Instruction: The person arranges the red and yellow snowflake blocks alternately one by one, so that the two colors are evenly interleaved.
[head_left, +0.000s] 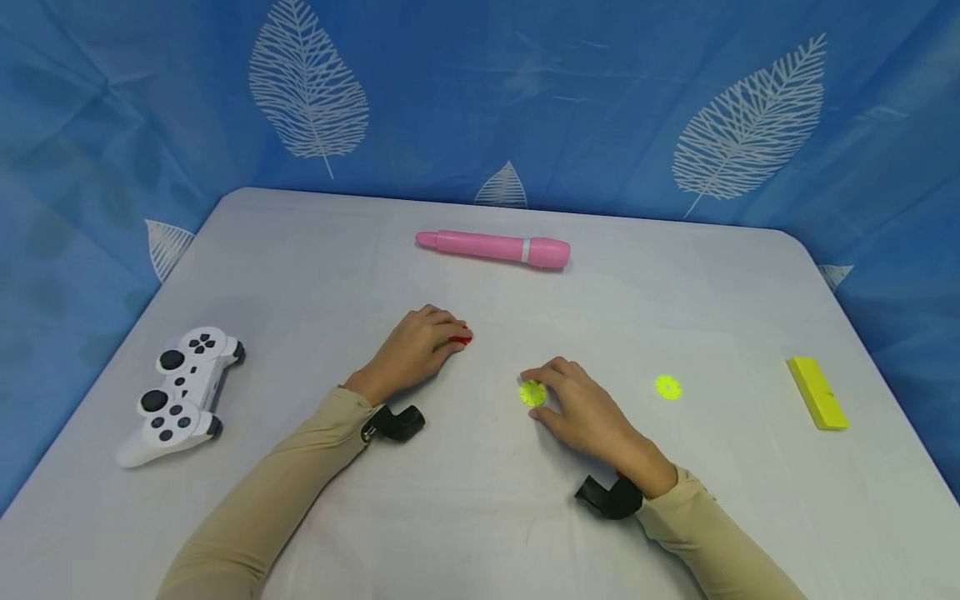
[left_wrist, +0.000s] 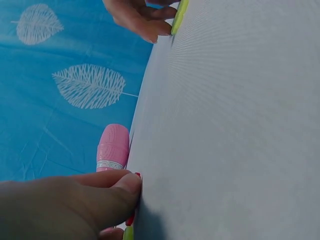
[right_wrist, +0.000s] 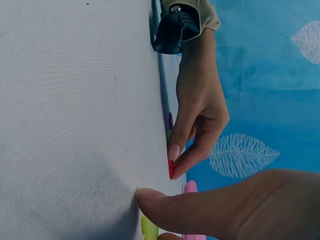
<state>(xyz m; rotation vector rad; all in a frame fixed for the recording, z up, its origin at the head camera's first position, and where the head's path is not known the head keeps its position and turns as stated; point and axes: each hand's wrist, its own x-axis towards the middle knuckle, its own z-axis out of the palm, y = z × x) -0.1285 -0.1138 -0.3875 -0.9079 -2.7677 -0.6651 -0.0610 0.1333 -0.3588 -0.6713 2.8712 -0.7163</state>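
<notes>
My left hand [head_left: 414, 346] pinches a small flat red piece [head_left: 463, 337] between thumb and fingertips, close over the white table. Beside it, a yellow-green edge [left_wrist: 128, 233] shows under the fingers in the left wrist view, and a dark purple bit [right_wrist: 170, 120] shows in the right wrist view. The hand hides most of these. My right hand [head_left: 585, 414] has its thumb and index finger spread around a yellow notched disc [head_left: 532, 393]. In the right wrist view the thumb tip rests at the tabletop, a little apart from the disc [right_wrist: 149, 228].
A second yellow notched disc [head_left: 668, 387] lies right of my right hand. Farther right is a yellow block [head_left: 817, 393]. A pink pen-shaped thing [head_left: 491, 247] lies at the back, and a white game controller [head_left: 183, 390] at the left. Blue leaf-patterned cloth [head_left: 525, 92] hangs behind the table.
</notes>
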